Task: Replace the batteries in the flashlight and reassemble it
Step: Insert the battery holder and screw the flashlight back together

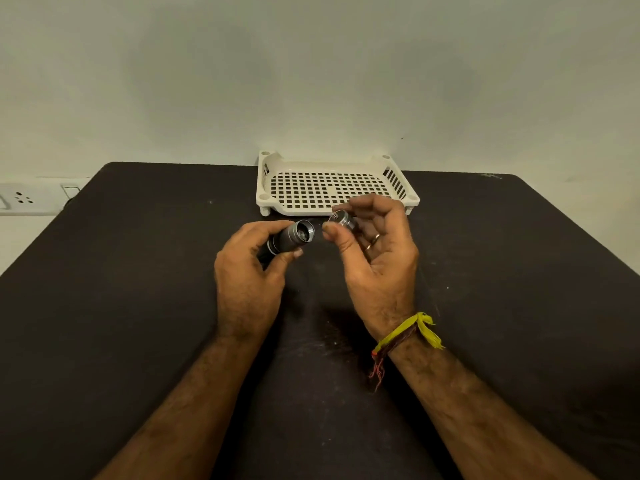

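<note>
Centre of frame, above a dark table [138, 306]. Left hand [247, 271] wraps the flashlight body [289, 237], thumb and fingers closed around the barrel, its open silver-rimmed end pointing toward the upper right. Right hand [375, 258] pinches a small round head piece [342, 219] between thumb and fingertips, other fingers loosely curled; a ring shows on one finger, a yellow thread band [408, 329] at the wrist. The two parts sit just apart, not touching. Judged step: either the head has come off or it is about to be screwed back on; cannot tell which, and no batteries are visible anywhere. To do it well: square the head to the barrel axis before turning, start the thread with light pressure, back off if it binds; keep the barrel steady in the left hand and turn only the small piece. Container: a white perforated tray [266, 174] stands beyond the hands in the upper middle, against the wall; the part visible holds nothing, its near right corner hidden by the right hand's fingers.
</note>
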